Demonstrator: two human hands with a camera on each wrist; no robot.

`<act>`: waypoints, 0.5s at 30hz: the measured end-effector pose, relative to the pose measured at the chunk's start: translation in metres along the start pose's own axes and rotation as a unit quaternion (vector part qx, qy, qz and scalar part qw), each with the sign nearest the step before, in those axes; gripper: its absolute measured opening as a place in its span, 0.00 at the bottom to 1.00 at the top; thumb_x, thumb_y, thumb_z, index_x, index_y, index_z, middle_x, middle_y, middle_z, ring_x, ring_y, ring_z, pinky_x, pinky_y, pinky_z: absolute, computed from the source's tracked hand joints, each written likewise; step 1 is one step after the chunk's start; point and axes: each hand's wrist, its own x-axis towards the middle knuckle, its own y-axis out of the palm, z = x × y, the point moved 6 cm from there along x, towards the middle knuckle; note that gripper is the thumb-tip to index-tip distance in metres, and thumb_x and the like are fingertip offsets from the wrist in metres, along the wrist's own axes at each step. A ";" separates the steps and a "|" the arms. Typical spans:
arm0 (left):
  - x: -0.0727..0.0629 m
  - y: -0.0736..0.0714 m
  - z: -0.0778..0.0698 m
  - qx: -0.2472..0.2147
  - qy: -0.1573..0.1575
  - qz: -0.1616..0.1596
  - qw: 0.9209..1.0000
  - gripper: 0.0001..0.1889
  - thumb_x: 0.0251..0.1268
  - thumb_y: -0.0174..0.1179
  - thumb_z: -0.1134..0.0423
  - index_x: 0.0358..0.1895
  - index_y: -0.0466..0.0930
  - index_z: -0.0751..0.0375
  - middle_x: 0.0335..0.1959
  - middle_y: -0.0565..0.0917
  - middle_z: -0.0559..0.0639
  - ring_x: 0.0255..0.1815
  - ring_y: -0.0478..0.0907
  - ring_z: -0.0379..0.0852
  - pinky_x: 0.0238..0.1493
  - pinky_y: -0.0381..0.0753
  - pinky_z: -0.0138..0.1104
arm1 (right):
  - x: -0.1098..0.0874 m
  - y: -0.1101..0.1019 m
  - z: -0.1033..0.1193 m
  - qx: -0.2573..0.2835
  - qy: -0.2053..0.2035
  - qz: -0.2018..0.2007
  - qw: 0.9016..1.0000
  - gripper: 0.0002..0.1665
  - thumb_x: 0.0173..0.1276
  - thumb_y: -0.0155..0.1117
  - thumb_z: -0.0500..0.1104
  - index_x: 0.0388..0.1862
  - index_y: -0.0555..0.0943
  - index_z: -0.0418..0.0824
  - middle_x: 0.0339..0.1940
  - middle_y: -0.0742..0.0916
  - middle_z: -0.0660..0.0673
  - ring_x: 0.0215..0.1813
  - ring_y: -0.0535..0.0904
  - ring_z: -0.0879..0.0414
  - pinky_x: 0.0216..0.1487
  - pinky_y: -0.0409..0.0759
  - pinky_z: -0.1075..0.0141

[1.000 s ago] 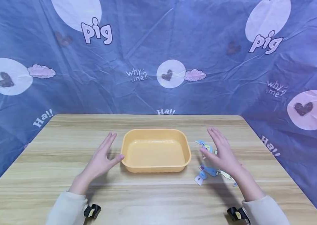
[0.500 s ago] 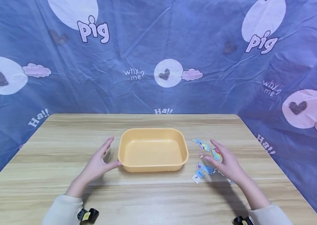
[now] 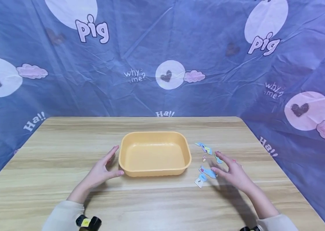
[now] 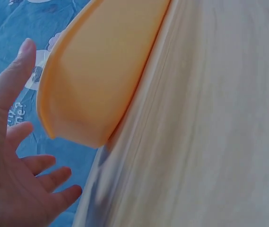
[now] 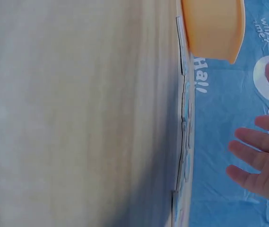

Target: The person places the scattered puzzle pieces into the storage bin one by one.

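A yellow-orange plastic tray (image 3: 155, 172) with rounded corners stands in the middle of the wooden table, and nothing lies in it. Just left of it is my left hand (image 3: 100, 171), fingers spread and thumb close to the tray's near left corner. The left wrist view shows a gap between that hand (image 4: 16, 175) and the tray (image 4: 96, 71). My right hand (image 3: 234, 175) hovers over flat printed pieces to the tray's right, fingers apart, holding nothing. Among them are a blue piece (image 3: 208, 172), a white-and-blue piece (image 3: 200, 181) and a blue-yellow piece (image 3: 204, 148). The hand hides others.
The light wooden table (image 3: 156, 205) runs back to a blue printed cloth (image 3: 139, 96) hung behind and at both sides. A tiny pinkish piece (image 3: 204, 158) lies between the tray and the right hand. Black wrist cameras (image 3: 88, 222) sit by the sleeves.
Both hands have come down nearer the table, the right one also towards the near side, uncovering and covering different pieces. The whole view has shifted slightly. Tray and pieces stay put.
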 end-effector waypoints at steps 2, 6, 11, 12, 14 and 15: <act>0.001 0.004 0.001 -0.011 -0.004 0.006 1.000 0.49 0.40 0.68 0.55 0.67 0.46 0.49 0.66 0.48 0.56 0.62 0.50 0.59 0.58 0.50 0.50 | -0.002 0.001 -0.004 0.002 0.004 0.001 1.000 0.36 0.54 0.64 0.46 0.57 0.65 0.28 0.56 0.69 0.30 0.56 0.62 0.36 0.54 0.52 0.41; 0.002 0.012 0.003 -0.035 -0.003 0.007 0.999 0.50 0.39 0.68 0.54 0.67 0.46 0.51 0.66 0.49 0.57 0.63 0.49 0.57 0.59 0.49 0.47 | -0.005 0.005 -0.014 0.017 0.018 0.010 1.000 0.37 0.51 0.66 0.48 0.56 0.67 0.29 0.54 0.71 0.30 0.55 0.63 0.35 0.54 0.52 0.41; 0.002 0.017 0.000 -0.045 0.020 -0.010 0.999 0.49 0.40 0.68 0.57 0.67 0.47 0.53 0.65 0.51 0.57 0.62 0.51 0.56 0.59 0.48 0.47 | -0.011 0.011 -0.024 0.022 0.034 0.020 0.999 0.38 0.50 0.66 0.49 0.55 0.68 0.30 0.52 0.73 0.32 0.53 0.66 0.37 0.51 0.61 0.44; 0.002 0.018 -0.002 -0.047 0.024 -0.013 0.999 0.48 0.40 0.68 0.58 0.67 0.48 0.55 0.65 0.51 0.58 0.62 0.51 0.56 0.59 0.48 0.47 | -0.012 0.011 -0.024 0.019 0.031 0.020 0.999 0.37 0.50 0.67 0.49 0.54 0.68 0.29 0.51 0.74 0.32 0.53 0.67 0.37 0.50 0.63 0.44; 0.001 0.018 -0.010 -0.054 0.027 -0.017 0.998 0.48 0.41 0.68 0.61 0.66 0.48 0.58 0.65 0.51 0.60 0.62 0.51 0.57 0.59 0.48 0.47 | -0.015 0.013 -0.026 0.018 0.026 0.017 0.999 0.36 0.49 0.67 0.48 0.53 0.69 0.29 0.50 0.75 0.32 0.52 0.68 0.38 0.50 0.63 0.45; 0.001 0.019 -0.014 -0.056 0.027 -0.019 0.998 0.47 0.41 0.68 0.61 0.66 0.48 0.60 0.64 0.52 0.61 0.62 0.52 0.57 0.59 0.49 0.47 | -0.016 0.014 -0.026 0.017 0.024 0.015 0.999 0.36 0.49 0.67 0.47 0.52 0.69 0.28 0.49 0.75 0.32 0.51 0.68 0.38 0.50 0.63 0.45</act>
